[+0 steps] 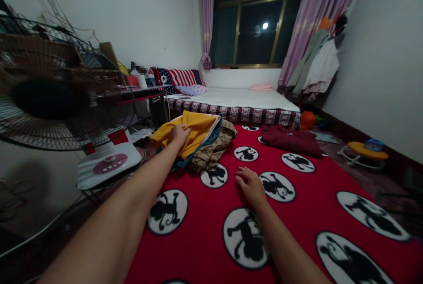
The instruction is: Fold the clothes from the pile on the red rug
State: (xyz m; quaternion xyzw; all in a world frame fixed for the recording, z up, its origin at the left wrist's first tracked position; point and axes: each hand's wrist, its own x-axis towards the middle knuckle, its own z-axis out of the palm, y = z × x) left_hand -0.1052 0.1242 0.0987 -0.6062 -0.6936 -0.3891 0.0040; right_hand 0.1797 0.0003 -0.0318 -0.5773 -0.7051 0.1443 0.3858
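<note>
My left hand (179, 134) is closed on a yellow garment (200, 126), which lies on top of a pile of clothes at the far left of the red blanket. Under it show a blue-green cloth (214, 134) and a brown patterned garment (211, 154). The left fingertips are partly hidden in the folds. My right hand (251, 184) is over the red blanket (211, 218) with its fingers apart, holding nothing, to the right of the pile. A folded maroon garment (291, 139) lies at the blanket's far right.
A fan (49, 94) stands close at the left, in front of a cluttered desk (148, 93). Beyond the blanket is a bed (231, 99) with pillows under a window. On the right are hanging clothes (322, 68) and a yellow-topped stool (366, 150).
</note>
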